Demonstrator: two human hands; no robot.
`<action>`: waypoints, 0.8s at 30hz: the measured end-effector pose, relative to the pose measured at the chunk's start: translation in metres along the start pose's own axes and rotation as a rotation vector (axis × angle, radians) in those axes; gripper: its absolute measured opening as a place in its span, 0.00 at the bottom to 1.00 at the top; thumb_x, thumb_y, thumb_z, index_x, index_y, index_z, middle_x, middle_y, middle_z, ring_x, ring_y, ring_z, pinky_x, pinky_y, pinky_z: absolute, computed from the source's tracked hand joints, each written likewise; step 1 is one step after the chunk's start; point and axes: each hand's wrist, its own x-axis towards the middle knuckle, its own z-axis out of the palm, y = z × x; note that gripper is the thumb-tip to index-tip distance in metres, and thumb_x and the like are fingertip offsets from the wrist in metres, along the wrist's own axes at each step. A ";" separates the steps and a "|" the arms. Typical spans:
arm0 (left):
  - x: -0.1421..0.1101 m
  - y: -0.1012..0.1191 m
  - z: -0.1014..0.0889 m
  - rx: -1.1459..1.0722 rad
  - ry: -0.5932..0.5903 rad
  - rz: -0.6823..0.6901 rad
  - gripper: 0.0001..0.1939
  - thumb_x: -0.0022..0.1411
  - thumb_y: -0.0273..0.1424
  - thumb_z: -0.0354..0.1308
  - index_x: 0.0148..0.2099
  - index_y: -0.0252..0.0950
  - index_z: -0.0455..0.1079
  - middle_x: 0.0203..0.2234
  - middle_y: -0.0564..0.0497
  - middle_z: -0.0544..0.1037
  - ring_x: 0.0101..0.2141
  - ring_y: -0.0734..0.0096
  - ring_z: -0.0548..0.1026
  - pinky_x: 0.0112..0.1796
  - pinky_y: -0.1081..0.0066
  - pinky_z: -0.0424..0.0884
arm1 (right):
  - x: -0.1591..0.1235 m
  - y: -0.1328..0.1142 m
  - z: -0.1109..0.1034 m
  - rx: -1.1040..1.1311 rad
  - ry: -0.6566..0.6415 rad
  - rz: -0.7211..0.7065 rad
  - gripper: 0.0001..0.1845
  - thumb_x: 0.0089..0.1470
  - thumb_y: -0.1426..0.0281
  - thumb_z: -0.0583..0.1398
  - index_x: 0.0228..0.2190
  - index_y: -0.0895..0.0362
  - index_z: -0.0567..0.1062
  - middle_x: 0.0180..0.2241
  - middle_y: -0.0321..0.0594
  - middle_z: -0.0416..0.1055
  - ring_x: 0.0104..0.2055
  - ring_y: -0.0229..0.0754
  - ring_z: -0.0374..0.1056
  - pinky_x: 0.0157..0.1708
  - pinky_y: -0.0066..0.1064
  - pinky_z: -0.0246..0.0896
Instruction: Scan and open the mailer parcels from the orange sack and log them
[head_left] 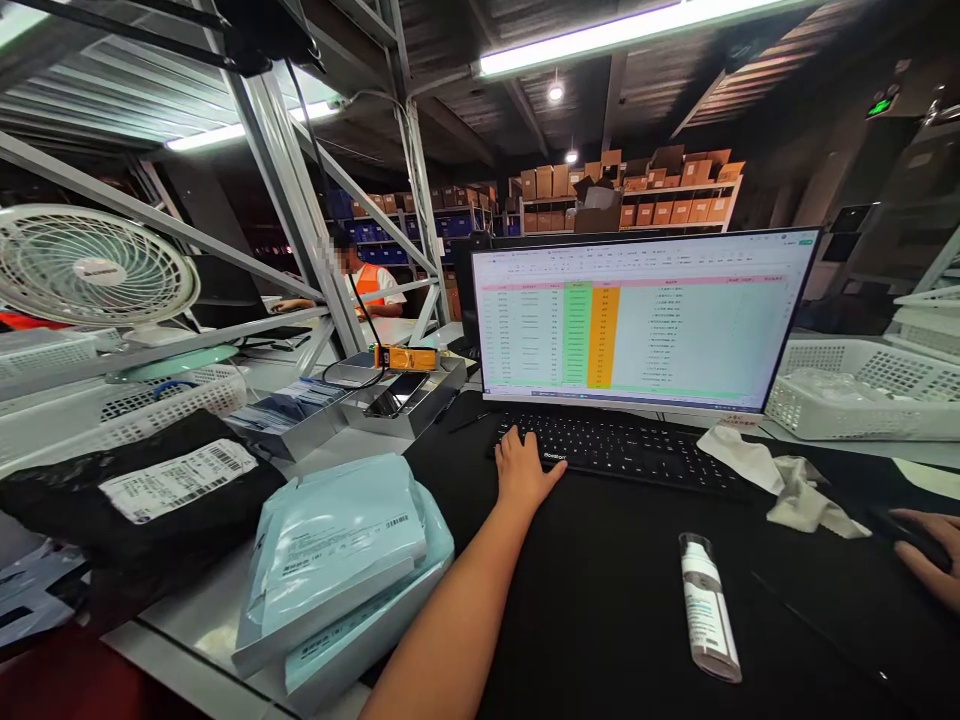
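My left hand [525, 470] rests on the left end of a black keyboard [615, 450], fingers spread over the keys and thumb out to the side. At the right edge, partly cut off, my right hand [934, 560] curls around a black computer mouse [916, 538]. Behind the keyboard stands a monitor [690, 330] showing a spreadsheet with green and orange columns. On the black desk mat [600, 590] between my arms lies a clear spray bottle [709, 610] with a white label. Crumpled white tissues [806, 495] lie beside the keyboard's right end.
Light-blue packages [337, 540] are stacked left of my forearm, near a black labelled parcel [157, 490]. Grey trays [405, 400] hold papers, a phone and an orange box. White baskets [862, 400] stand right; a fan [97, 265] is left. A person [371, 285] sits beyond the metal frame.
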 end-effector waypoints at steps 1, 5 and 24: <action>0.000 0.000 0.000 -0.017 -0.006 -0.011 0.38 0.57 0.49 0.64 0.61 0.31 0.63 0.67 0.29 0.55 0.67 0.39 0.54 0.65 0.46 0.51 | 0.000 -0.004 -0.004 -0.015 -0.028 0.012 0.28 0.54 0.51 0.51 0.51 0.49 0.72 0.47 0.58 0.69 0.51 0.63 0.64 0.48 0.51 0.57; 0.002 -0.001 0.001 -0.098 -0.003 -0.074 0.49 0.49 0.50 0.69 0.66 0.33 0.56 0.70 0.30 0.45 0.69 0.38 0.48 0.66 0.49 0.50 | 0.002 -0.020 -0.020 -0.055 -0.125 0.083 0.32 0.54 0.49 0.49 0.51 0.53 0.73 0.48 0.57 0.68 0.54 0.62 0.63 0.49 0.50 0.58; 0.000 0.002 -0.011 0.012 -0.027 0.039 0.22 0.54 0.42 0.69 0.51 0.41 0.76 0.69 0.37 0.54 0.69 0.43 0.51 0.64 0.45 0.53 | 0.005 -0.050 -0.031 -0.009 -0.138 0.135 0.34 0.53 0.53 0.49 0.52 0.60 0.75 0.50 0.60 0.66 0.55 0.59 0.63 0.56 0.44 0.57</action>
